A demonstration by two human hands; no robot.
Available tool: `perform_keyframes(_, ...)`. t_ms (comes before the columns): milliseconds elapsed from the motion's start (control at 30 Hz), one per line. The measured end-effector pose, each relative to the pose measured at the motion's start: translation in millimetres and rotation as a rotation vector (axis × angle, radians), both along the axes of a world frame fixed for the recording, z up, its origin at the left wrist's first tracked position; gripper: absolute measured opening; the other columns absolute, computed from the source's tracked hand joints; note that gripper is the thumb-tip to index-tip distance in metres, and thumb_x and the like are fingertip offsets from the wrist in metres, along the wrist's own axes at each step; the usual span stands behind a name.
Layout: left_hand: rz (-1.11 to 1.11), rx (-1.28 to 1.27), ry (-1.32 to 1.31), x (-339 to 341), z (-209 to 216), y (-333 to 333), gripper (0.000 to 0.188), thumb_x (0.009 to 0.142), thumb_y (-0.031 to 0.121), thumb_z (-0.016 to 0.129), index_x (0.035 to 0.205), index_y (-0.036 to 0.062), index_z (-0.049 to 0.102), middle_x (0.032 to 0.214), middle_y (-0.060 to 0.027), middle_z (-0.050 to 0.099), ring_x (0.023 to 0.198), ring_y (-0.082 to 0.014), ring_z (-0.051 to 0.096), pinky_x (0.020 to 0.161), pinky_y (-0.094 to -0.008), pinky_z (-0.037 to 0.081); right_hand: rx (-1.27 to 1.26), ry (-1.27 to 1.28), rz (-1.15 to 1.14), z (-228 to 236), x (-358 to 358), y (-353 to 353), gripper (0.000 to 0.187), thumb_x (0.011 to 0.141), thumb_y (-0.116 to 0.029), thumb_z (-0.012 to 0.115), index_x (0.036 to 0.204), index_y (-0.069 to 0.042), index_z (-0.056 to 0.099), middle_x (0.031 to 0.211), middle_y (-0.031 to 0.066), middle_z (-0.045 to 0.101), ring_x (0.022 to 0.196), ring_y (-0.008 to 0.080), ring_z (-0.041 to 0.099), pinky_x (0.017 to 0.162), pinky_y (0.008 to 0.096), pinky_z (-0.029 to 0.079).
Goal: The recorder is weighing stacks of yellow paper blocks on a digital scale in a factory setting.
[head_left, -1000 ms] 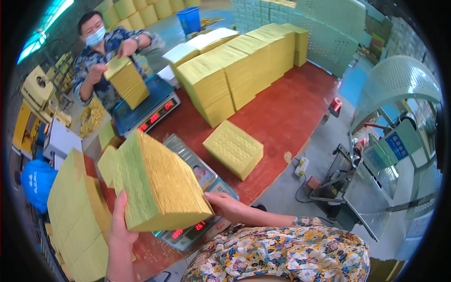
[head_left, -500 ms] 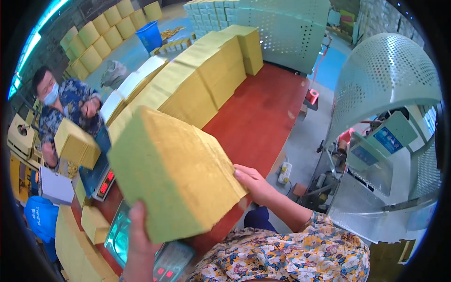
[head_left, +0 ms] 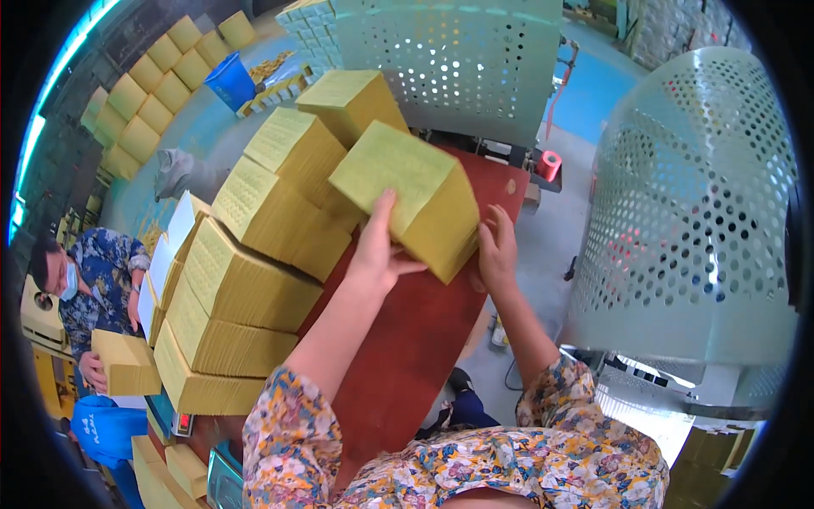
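We carry a yellow block (head_left: 415, 187) above the red table (head_left: 381, 382).
Our left hand (head_left: 373, 254) grips it, thumb on top; our right hand (head_left: 498, 250) is at its right side. Yellow stacks (head_left: 254, 204) line the table's left side; a perforated panel (head_left: 441, 51) stands past its far end, a perforated hood (head_left: 678, 187) to its right.

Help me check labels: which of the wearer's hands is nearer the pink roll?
Right. The right hand, at the right side of the block, is below and left of the roll in frame; the left hand, on the block's lower left, is farther off.
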State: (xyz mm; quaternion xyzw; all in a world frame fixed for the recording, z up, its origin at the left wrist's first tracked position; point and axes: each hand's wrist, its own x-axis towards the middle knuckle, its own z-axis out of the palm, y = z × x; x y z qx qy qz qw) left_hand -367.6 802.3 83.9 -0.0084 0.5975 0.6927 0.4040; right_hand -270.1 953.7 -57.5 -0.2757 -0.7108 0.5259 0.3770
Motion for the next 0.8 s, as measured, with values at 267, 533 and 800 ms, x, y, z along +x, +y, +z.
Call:
perform_keyframes(267, 0.124, -0.022, 0.094, -65.3, -2.3, 130.0, 0.098, 0.081, 0.068, 0.059, 0.150, 0.0197, 0.009, 0.151, -0.0159, 0.027, 0.135, -0.0431, 0.033, 0.096, -0.0742, 0.032, 0.060, 0.050, -0.105, -0.1, -69.6, 20.3, 0.069, 0.088, -0.021, 0.064, 0.147, -0.004, 0.033, 0.152, 0.0224, 0.033, 0.142, 0.0347, 0.031, 0.115, 0.0416, 0.029)
perform_keyframes(533, 0.241, 0.011, 0.029, -101.4, 2.8, 161.1, 0.104, 0.079, 0.064, 0.062, 0.152, 0.0170, 0.006, 0.150, -0.0161, 0.031, 0.132, -0.0420, 0.038, 0.093, -0.0756, 0.032, 0.075, 0.160, -0.136, -17.5, -130.5, 56.6, 0.063, 0.088, -0.016, 0.057, 0.146, -0.001, 0.036, 0.151, 0.0231, 0.035, 0.141, 0.0357, 0.032, 0.115, 0.0415, 0.028)
perform_keyframes(800, -0.177, 0.250, 0.101, 3.1, 14.4, 36.3, 0.084, 0.087, 0.040, 0.065, 0.151, 0.0189, 0.015, 0.143, -0.0130, 0.039, 0.137, -0.0367, 0.033, 0.097, -0.0655, 0.042, 0.441, -0.064, 0.145, -98.3, -114.0, 124.4, 0.034, 0.100, -0.021, 0.043, 0.132, -0.008, 0.049, 0.111, 0.0086, 0.056, 0.102, 0.0177, 0.054, 0.086, 0.0281, 0.047)
